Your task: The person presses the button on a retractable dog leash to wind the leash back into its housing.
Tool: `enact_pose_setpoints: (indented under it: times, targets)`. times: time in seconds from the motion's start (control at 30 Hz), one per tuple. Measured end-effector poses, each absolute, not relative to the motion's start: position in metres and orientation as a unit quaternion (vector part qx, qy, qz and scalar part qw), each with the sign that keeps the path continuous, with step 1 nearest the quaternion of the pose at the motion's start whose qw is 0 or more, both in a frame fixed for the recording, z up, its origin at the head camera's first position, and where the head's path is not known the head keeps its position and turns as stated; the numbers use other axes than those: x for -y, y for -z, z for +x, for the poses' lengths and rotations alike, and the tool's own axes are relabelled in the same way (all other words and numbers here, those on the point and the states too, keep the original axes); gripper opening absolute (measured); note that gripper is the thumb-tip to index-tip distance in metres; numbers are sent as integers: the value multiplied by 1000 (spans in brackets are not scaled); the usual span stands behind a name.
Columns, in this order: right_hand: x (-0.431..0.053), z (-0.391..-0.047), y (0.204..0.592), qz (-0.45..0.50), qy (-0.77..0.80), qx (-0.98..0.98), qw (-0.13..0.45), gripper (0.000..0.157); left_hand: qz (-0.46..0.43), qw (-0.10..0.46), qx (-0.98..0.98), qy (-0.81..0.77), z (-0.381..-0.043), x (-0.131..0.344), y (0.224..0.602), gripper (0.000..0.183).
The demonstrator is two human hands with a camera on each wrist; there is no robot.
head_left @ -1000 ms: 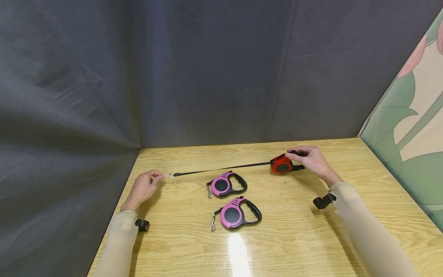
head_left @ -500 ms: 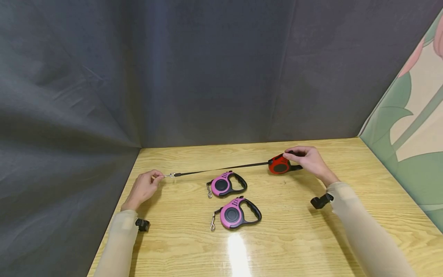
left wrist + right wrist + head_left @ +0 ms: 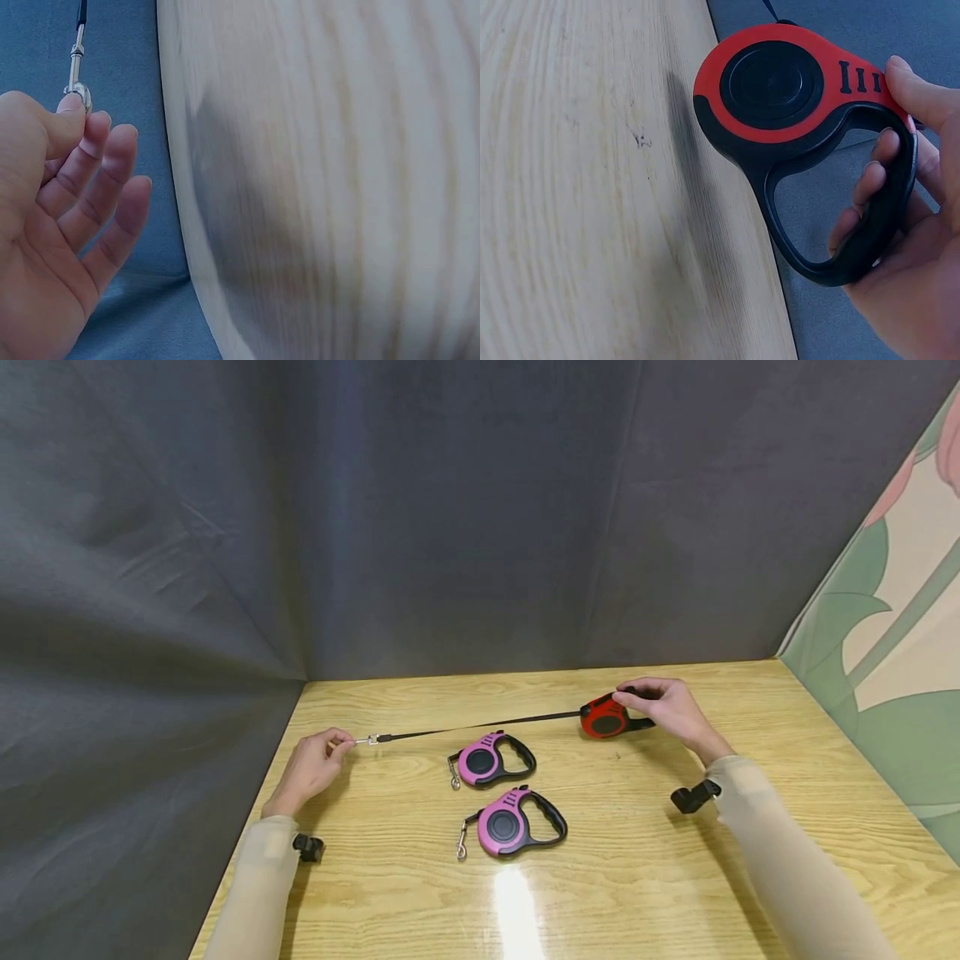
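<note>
My right hand (image 3: 670,710) grips the black loop handle of a red retractable dog leash (image 3: 604,717), its fingers wrapped through the loop in the right wrist view (image 3: 780,82). From the red case a black strap (image 3: 480,723) runs taut to the left above the table. At the strap's far end, my left hand (image 3: 309,766) pinches the metal snap hook (image 3: 76,82) between thumb and index finger; the other fingers are loosely bent. Nearer me than the strap, two pink retractable leashes lie on the table: a farther one (image 3: 480,762) and a nearer one (image 3: 502,827).
The wooden table (image 3: 390,893) meets a dark grey cloth (image 3: 465,527) at the back and left. On the right stands a panel with a leaf and flower pattern (image 3: 900,652). Small metal hooks hang from both pink leashes, pointing left.
My right hand has shifted slightly to the left with the red leash, a little shortening the stretched strap. The left hand and the pink leashes have stayed in place.
</note>
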State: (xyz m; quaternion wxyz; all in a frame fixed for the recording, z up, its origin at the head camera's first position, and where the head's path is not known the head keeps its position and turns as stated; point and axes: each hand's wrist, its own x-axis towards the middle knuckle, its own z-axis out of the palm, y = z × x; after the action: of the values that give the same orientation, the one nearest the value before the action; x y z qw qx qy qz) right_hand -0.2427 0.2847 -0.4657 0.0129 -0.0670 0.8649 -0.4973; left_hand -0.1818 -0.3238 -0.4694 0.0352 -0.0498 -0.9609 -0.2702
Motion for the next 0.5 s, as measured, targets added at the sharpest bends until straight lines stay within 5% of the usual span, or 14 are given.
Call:
enact_pose_setpoints:
  times: [0.5]
  targets:
    - [-273, -240, 462, -78, 507, -858, 4, 42, -52, 19, 959, 279, -183, 320, 471, 18]
